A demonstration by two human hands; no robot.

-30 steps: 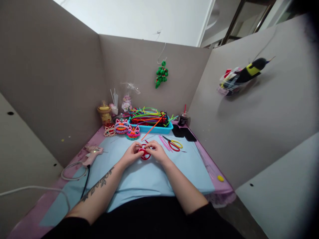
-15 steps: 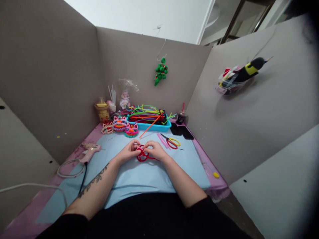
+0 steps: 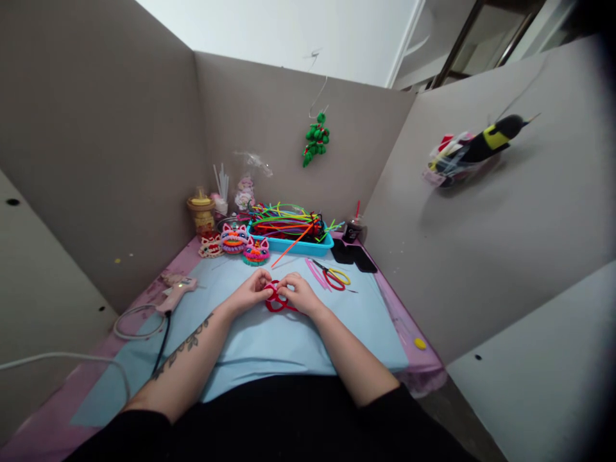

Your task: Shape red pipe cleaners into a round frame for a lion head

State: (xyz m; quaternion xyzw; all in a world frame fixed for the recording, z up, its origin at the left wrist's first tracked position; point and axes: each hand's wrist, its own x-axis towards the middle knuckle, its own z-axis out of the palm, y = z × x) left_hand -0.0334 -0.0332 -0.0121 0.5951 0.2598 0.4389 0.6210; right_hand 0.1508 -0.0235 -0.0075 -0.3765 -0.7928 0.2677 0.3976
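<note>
Red strand [image 3: 276,310] now trails below right hand [image 3: 298,293]; end poked upward earlier.

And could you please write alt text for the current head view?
A person's left hand and right hand hold a red looped piece over a light-blue cloth. Beyond are three animal-face crafts, a blue tray of colourful stems, and scissors; a pink glue gun lies at left.

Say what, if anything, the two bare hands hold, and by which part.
The left hand and right hand pinch a looped, soft-looking red strip at its upper part; the exact contact is hidden.
</note>
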